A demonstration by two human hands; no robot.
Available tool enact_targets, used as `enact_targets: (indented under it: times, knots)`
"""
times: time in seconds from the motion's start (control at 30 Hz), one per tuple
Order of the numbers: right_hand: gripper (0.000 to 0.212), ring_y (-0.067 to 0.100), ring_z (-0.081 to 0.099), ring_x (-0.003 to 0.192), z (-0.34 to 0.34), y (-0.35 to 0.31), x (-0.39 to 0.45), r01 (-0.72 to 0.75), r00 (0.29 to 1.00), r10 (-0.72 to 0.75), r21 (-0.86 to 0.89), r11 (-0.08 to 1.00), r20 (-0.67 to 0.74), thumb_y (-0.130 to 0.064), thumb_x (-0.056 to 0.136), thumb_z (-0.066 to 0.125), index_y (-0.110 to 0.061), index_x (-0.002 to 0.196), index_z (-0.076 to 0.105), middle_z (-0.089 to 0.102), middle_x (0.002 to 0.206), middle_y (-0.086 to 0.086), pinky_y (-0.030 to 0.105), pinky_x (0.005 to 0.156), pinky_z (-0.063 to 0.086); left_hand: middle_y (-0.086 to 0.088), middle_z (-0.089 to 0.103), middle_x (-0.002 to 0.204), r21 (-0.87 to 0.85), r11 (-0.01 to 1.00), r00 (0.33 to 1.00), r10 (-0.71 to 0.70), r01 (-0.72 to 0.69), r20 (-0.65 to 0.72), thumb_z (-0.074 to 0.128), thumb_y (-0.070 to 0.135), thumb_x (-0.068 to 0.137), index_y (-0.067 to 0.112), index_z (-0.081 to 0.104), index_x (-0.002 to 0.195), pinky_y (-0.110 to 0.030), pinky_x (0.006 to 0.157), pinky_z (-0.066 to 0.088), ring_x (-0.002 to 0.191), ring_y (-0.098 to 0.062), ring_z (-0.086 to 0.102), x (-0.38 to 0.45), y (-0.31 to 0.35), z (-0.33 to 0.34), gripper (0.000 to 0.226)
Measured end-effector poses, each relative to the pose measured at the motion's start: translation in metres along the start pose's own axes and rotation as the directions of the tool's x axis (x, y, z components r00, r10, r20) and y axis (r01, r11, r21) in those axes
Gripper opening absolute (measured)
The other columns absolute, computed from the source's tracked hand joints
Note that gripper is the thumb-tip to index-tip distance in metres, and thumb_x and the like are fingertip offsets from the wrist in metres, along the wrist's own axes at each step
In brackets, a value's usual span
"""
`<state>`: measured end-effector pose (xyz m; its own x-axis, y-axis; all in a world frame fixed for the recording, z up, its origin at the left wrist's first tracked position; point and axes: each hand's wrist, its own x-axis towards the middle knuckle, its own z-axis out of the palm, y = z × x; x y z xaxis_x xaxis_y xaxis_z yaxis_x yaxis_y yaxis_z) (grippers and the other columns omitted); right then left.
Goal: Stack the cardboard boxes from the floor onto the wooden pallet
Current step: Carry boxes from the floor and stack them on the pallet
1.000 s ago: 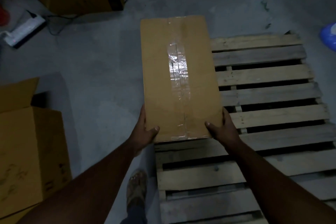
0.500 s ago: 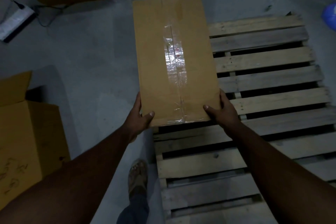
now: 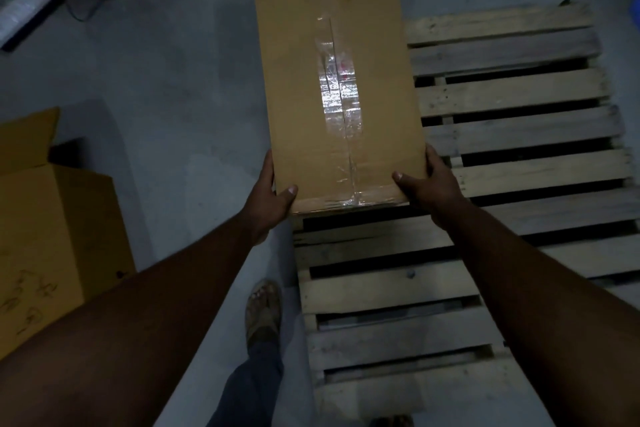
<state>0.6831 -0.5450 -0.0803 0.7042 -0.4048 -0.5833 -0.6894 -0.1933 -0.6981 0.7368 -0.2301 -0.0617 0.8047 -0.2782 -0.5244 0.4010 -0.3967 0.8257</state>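
While both hands, left hand [image 3: 272, 192] and right hand [image 3: 427, 184], clamp my taped box [image 3: 337, 83] mid-frame, it overlaps the pallet [image 3: 519, 135] at right.

Long rectangular tan-brown cardboard box [image 3: 332, 80]: plain, with a glossy clear tape strip [image 3: 339, 104] down its centre seam and a small red mark under the tape. Right of box: slatted wooden pallet [image 3: 512, 135], pale weathered grey-beige, dark gaps. Left of box: open yellow-brown cardboard carton [image 3: 45, 236], faint dark scribbles. Concrete floor [image 3: 166, 87] blue-grey.
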Motion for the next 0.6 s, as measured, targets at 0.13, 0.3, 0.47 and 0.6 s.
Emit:
enact_targets:
  times: [0.13, 0.3, 0.47, 0.6]
  knots:
    - [0.093, 0.036, 0.052, 0.133, 0.002, -0.01, -0.025, 0.05, 0.996, -0.066, -0.234, 0.971, -0.06, -0.043, 0.086, 0.076, -0.024, 0.16, 0.024, 0.051, 0.15, 0.011, 0.053, 0.108, 0.048, 0.001, 0.049, 0.147, 0.087, 0.994, 0.994, -0.062, 0.069, -0.085, 0.061, 0.013, 0.099, 0.02, 0.031, 0.156, -0.046, 0.113, 0.043, 0.131, -0.021, 0.05, -0.008, 0.01, 0.007, 0.065]
    - [0.049, 0.022, 0.059, 0.124, 0.013, -0.044, -0.146, 0.307, 0.936, -0.32, -0.1, 0.946, -0.148, -0.028, 0.098, 0.065, -0.016, 0.144, 0.054, 0.063, 0.137, 0.006, 0.045, 0.105, 0.052, 0.002, 0.051, 0.137, 0.062, 0.998, 0.974, -0.01, 0.024, -0.225, 0.059, 0.012, 0.101, 0.012, 0.041, 0.15, -0.031, 0.106, 0.046, 0.119, -0.017, 0.055, -0.103, 0.057, 0.011, 0.052]
    - [0.021, -0.005, 0.066, 0.095, 0.033, -0.063, -0.307, 0.367, 0.922, -0.379, 0.138, 0.92, 0.077, -0.012, 0.1, 0.064, -0.013, 0.12, 0.069, 0.072, 0.108, -0.002, 0.011, 0.083, 0.05, -0.004, 0.066, 0.126, -0.052, 0.998, 0.945, 0.009, -0.027, -0.327, 0.058, 0.002, 0.1, 0.011, 0.056, 0.136, -0.022, 0.097, 0.051, 0.111, -0.01, 0.064, -0.294, 0.05, 0.005, 0.038]
    - [0.01, 0.008, 0.07, 0.1, 0.072, -0.063, -0.435, 0.336, 0.852, -0.387, 0.199, 0.921, 0.353, -0.015, 0.097, 0.07, -0.019, 0.106, 0.073, 0.075, 0.104, -0.005, 0.034, 0.088, 0.058, 0.006, 0.069, 0.11, -0.198, 0.98, 0.88, -0.12, 0.03, -0.46, 0.057, -0.002, 0.099, 0.008, 0.063, 0.122, -0.011, 0.084, 0.05, 0.095, 0.011, 0.065, -0.457, 0.017, 0.004, 0.026]
